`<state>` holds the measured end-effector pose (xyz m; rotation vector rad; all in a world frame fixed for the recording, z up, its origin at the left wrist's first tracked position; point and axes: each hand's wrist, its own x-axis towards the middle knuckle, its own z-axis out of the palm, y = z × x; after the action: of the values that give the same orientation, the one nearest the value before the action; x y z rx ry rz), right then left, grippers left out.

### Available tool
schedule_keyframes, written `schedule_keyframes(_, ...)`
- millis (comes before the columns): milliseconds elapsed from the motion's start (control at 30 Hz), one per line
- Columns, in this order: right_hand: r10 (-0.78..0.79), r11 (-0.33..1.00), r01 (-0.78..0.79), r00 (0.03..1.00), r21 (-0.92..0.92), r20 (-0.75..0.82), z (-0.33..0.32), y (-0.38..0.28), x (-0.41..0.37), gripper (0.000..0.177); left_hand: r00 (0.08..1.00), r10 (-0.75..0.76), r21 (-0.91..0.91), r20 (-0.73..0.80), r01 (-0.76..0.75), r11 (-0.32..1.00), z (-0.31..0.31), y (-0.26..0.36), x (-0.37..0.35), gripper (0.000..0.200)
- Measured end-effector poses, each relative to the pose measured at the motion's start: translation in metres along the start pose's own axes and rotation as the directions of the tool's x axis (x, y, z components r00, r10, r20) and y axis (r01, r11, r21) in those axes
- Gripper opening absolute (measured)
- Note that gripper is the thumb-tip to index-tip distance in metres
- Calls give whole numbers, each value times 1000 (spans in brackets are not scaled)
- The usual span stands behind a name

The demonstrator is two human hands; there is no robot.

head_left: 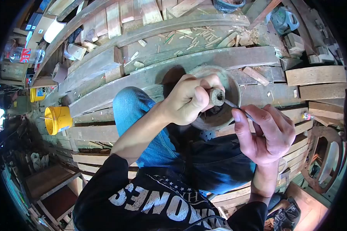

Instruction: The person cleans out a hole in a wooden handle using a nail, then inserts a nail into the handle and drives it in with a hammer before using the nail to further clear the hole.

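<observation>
Torso of a seated person, in a black shirt [150, 200] with large white lettering, fills the bottom of the view, and blue jeans [158, 148] cover the bent legs above it. Both bare hands are raised just in front of the lap, close to each other. The left hand [187, 100] is curled, thumb and fingers gripping a small, pale, rounded block [214, 101] with a dark hole in its end, which faces the other hand. The right hand [268, 136] pinches a slim dark tool [232, 105] between thumb and fingers, its tip at the hole; whether the tip is inside cannot be told. Directly beneath the block sits a round, greyish bowl [234, 85] with dark contents, partly hidden by the left hand. Around and beyond the bowl run broad planks of weathered wood, with a long grey beam [204, 61] crossing just past it. To the left stands a yellow bucket [59, 120], and to the right lie several stacked boards [316, 75]. Farther out, beyond the beam, small wood offcuts [208, 37] are scattered. Near the far edge are a row of upright-looking boards [113, 21], a dark blue basin [228, 5] and a grey-blue plastic container [283, 19]; at far left lies a clear bottle [27, 56] with a red label.
</observation>
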<state>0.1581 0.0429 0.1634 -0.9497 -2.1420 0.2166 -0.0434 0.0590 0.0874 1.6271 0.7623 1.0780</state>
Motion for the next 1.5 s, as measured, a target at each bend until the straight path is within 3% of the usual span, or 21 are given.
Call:
schedule_keyframes(200, -7, 1000, 8, 1000, -19, 27, 2, 0, 1, 17, 1000, -12, 52, 16, 11, 999, 5, 0, -1, 84)
schedule_keyframes(267, -15, 999, 16, 999, -37, 39, 1, 0, 0, 18, 998, -51, 32, -43, 52, 998, 9, 0, -1, 85)
schedule_keyframes(467, -29, 996, 36, 996, -78, 89, 2, -1, -1, 16, 990, -142, -85, -24, 139, 987, 12, -7, -5, 85)
schedule_keyframes(733, -21, 992, 38, 989, -116, 147, 1, -2, -2, 17, 989, -144, -93, 24, 146, 985, 9, -16, -7, 84)
schedule_keyframes(800, -4, 978, 35, 989, -205, 148, 3, -4, -3, 17, 988, -155, -85, 13, 155, 984, 10, -14, -5, 84)
schedule_keyframes(867, 2, 972, 29, 991, -231, 130, 8, -7, -6, 16, 993, -89, 24, -81, 91, 996, 13, -9, -1, 82)
schedule_keyframes(1100, 97, 941, -54, 989, -334, 114, 11, -18, -3, 14, 972, 145, 201, -183, -107, 974, 17, -19, 5, 67)
schedule_keyframes(1167, 120, 937, -77, 987, -340, 108, 12, -20, -2, 13, 958, 209, 340, -196, -133, 931, 15, -19, 3, 40)
schedule_keyframes(1200, 120, 932, -74, 987, -354, 110, 13, -20, -2, 13, 958, 210, 340, -194, -135, 931, 15, -20, 3, 40)
schedule_keyframes(1267, 120, 928, -72, 987, -366, 110, 13, -20, -2, 13, 942, 249, 421, -226, -136, 897, 15, -21, 3, 58)
schedule_keyframes(1400, 133, 922, -87, 986, -377, 98, 12, -20, -1, 13, 924, 308, 459, -226, -178, 871, 14, -23, 5, 54)
schedule_keyframes(1467, 134, 918, -86, 986, -388, 97, 11, -19, -2, 12, 921, 342, 472, -187, -221, 853, 11, -20, 6, 24)
schedule_keyframes(1500, 141, 915, -94, 986, -391, 91, 10, -18, -2, 13, 922, 342, 471, -183, -223, 853, 13, -22, 7, 24)
